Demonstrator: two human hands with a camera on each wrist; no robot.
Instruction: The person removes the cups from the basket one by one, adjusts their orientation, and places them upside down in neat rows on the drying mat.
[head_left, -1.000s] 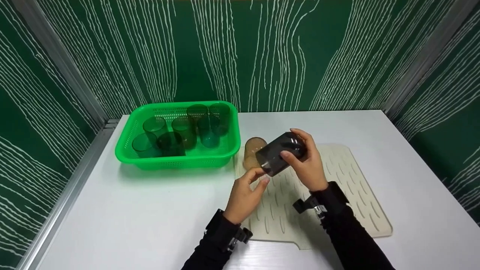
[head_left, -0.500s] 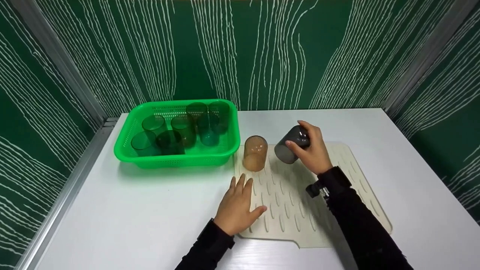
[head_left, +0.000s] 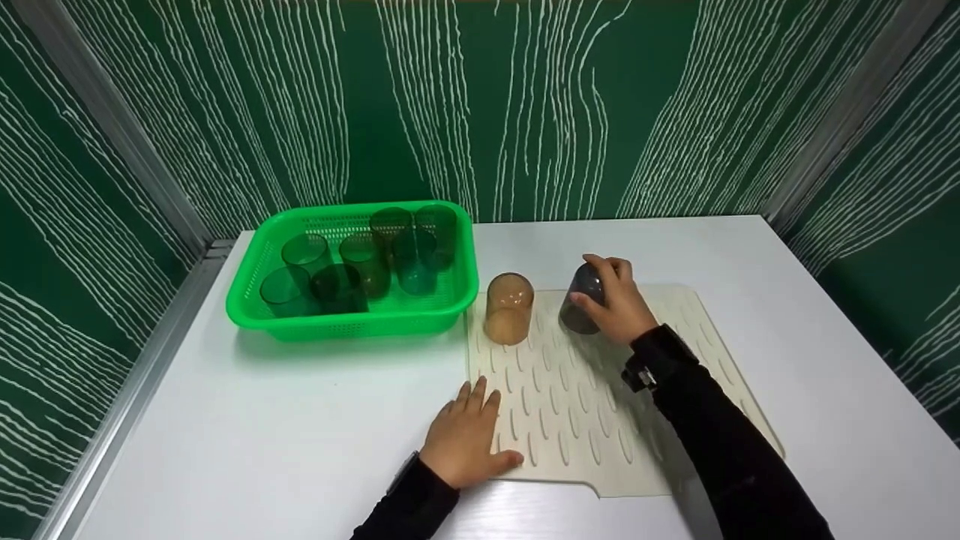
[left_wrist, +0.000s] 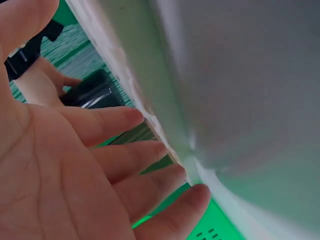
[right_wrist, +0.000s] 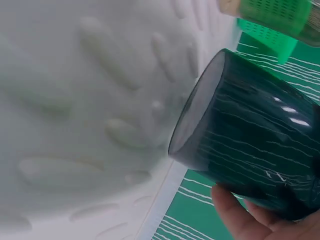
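Observation:
My right hand (head_left: 616, 304) grips a dark grey, see-through tumbler (head_left: 576, 313), mouth down, at the back of a cream ribbed drying mat (head_left: 551, 409). In the right wrist view the rim of that tumbler (right_wrist: 250, 130) is close over the mat, slightly tilted. To its left an amber tumbler (head_left: 510, 309) stands upside down on the mat. Over the mat's front left edge my left hand (head_left: 463, 444) is spread out, holding nothing. Its fingers (left_wrist: 135, 160) look straight in the left wrist view, close to the mat's edge.
A green plastic basket (head_left: 360, 324) stands to the left of the mat, with several tinted tumblers (head_left: 365, 266) inside. Its right side comes close to the amber tumbler. Green walls with white lines (head_left: 525, 112) close off the back and sides of the white table (head_left: 300, 420).
My left hand let go of the dark tumbler's rim and drew back toward the mat's front left corner. My right hand carried the tumbler rightward, tipped it more upright and lowered it toward the mat.

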